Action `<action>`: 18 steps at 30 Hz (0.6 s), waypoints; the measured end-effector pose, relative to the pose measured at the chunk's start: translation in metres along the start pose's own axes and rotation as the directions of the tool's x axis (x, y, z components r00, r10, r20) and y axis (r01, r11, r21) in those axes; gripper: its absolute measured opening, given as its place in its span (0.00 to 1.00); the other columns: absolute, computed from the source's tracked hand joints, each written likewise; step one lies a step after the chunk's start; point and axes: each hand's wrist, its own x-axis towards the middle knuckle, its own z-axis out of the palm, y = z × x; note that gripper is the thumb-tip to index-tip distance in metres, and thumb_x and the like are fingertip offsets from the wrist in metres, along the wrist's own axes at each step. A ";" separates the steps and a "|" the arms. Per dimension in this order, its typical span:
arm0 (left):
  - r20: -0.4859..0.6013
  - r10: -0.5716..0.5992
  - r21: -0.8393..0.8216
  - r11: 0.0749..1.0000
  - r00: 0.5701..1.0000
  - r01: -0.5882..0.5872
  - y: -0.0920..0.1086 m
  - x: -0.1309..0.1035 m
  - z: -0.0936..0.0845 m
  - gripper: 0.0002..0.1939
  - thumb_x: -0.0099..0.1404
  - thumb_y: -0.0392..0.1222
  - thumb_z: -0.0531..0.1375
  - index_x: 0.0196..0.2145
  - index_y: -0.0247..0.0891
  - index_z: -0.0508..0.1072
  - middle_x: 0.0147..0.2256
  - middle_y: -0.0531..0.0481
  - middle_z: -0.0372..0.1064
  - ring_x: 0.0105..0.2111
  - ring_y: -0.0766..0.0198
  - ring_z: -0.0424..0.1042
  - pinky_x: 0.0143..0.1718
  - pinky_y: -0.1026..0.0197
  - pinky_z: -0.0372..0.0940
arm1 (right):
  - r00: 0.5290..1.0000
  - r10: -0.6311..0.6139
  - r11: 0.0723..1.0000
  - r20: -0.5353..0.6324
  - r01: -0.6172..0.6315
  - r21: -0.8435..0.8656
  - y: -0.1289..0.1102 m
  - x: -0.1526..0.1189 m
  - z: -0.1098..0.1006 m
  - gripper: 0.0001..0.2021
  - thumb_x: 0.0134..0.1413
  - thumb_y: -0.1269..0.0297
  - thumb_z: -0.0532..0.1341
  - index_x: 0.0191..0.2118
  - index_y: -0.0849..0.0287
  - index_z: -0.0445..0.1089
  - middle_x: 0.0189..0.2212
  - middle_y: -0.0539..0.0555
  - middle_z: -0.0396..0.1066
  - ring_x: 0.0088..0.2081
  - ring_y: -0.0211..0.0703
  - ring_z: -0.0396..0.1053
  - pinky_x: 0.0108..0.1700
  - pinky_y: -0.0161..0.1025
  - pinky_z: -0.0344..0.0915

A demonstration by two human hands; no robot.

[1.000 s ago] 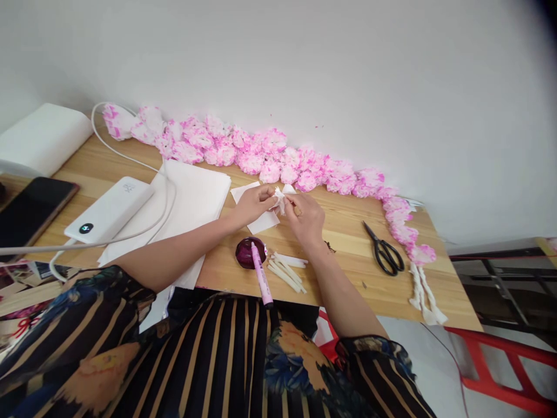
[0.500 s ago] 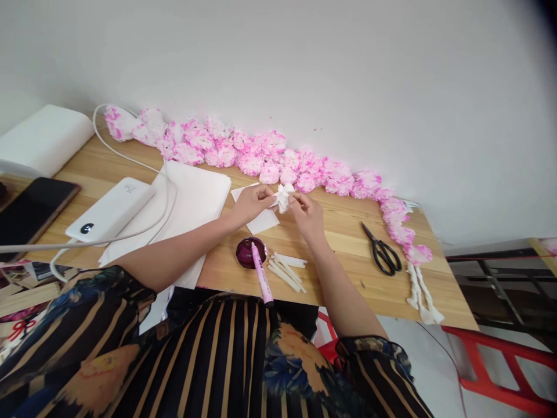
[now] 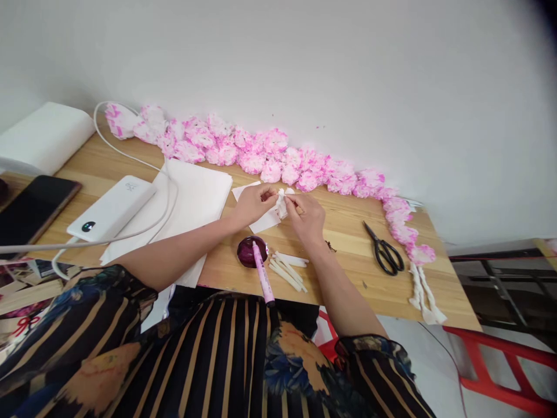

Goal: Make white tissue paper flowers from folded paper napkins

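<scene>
Between my two hands is a small white tissue paper flower (image 3: 281, 204), crumpled and ruffled. My left hand (image 3: 256, 203) pinches its left side, and my right hand (image 3: 307, 216) pinches it from the right with thumb and fingers closed. Below the hands, white paper pieces (image 3: 265, 222) lie on the wooden table. Nearer to me sits a dark purple bowl (image 3: 246, 255) with a pink marker (image 3: 263, 276) leaning on it. Beside that lie several thin rolled white paper sticks (image 3: 287, 271).
A long row of pink-and-white paper flowers (image 3: 250, 152) runs along the wall. Black scissors (image 3: 383, 251) lie at right. On the left are a stack of white paper (image 3: 195, 191), a white power bank (image 3: 111, 208) with a cable, and a phone (image 3: 37, 206).
My right hand has turned, its fingers now over the flower's right side. The flower looks narrower and more gathered between my hands. The view has shifted slightly.
</scene>
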 end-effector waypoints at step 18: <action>0.043 -0.001 -0.186 0.983 0.999 0.009 -0.007 -0.002 0.007 0.08 0.62 0.42 0.62 0.29 0.36 0.72 0.27 0.54 0.70 0.28 0.69 0.66 0.32 0.65 0.60 | 0.971 0.236 0.951 0.028 -0.237 0.197 -0.001 0.002 -0.002 0.15 0.62 0.50 0.61 0.38 0.55 0.80 0.33 0.53 0.80 0.34 0.44 0.72 0.39 0.41 0.64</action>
